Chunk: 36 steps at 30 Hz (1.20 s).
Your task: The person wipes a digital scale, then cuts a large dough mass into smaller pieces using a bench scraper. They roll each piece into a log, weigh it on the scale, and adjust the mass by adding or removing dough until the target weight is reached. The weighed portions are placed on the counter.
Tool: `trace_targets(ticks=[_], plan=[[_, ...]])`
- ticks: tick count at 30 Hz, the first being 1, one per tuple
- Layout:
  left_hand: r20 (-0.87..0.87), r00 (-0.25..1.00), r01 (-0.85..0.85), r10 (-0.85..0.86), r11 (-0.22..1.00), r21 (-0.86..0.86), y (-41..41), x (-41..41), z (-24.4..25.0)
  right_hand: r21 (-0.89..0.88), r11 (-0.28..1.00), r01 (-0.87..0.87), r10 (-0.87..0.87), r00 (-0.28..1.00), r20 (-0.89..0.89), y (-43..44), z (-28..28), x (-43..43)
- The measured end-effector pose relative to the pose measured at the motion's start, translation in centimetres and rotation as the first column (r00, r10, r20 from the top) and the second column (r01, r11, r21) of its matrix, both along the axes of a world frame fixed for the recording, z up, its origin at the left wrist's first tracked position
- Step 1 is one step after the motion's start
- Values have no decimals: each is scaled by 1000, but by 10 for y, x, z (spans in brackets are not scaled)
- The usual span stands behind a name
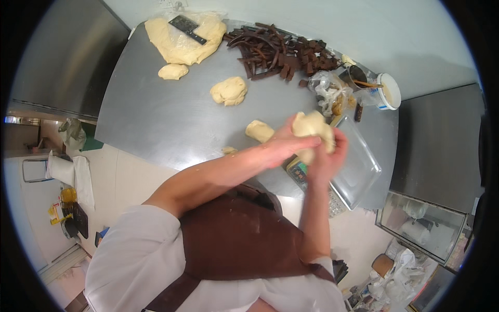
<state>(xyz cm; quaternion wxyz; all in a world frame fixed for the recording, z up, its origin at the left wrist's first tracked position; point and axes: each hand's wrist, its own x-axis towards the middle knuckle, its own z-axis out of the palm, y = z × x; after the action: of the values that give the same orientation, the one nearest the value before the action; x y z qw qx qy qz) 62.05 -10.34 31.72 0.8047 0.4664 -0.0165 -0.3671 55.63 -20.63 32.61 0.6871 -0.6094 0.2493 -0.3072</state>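
Observation:
A pale lump of dough [315, 126], blurred by motion, is held above the right part of the steel table between my left hand [286, 145] and my right hand [331, 156]. Dough pieces rest on the table: a thick one [259, 131] beside my left hand, a rounded one [229, 91] farther back, and a small one [173, 71] near the big dough slab [171, 43]. A black-handled cleaver [188, 29] lies on plastic film over the slab. Below the hands, a digital scale [298, 171] is partly hidden.
A clear rectangular tray [358, 163] lies right of my hands. Dark brown strips and cubes [273, 52] are heaped at the wall. A plastic bag [329, 91], a metal pot [354, 74] and a white tub [390, 91] stand at the back right. The steel table [148, 105] has a curved-looking front edge.

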Motion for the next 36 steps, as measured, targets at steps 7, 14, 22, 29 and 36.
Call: trace_targets(ticks=[7,14,22,29,36], plan=[[228,899,-421,373,879,224,184,54,-12,136,815,-563,564,825,39,85,7,54],[370,928,-330,28,521,787,337,61,-149,-521,514,-682,-182,507,-843,22,-200,31],[672,686,-502,-280,486,715,257,36,-151,-148,978,-145,13,756,-654,61,-241,25],[829,127,-257,-544,790,557,88,56,-172,-48,998,34,-54,835,-547,75,-194,42],[596,68,-116,-800,586,802,41,72,-199,365,930,33,173,838,-517,47,-169,26]])
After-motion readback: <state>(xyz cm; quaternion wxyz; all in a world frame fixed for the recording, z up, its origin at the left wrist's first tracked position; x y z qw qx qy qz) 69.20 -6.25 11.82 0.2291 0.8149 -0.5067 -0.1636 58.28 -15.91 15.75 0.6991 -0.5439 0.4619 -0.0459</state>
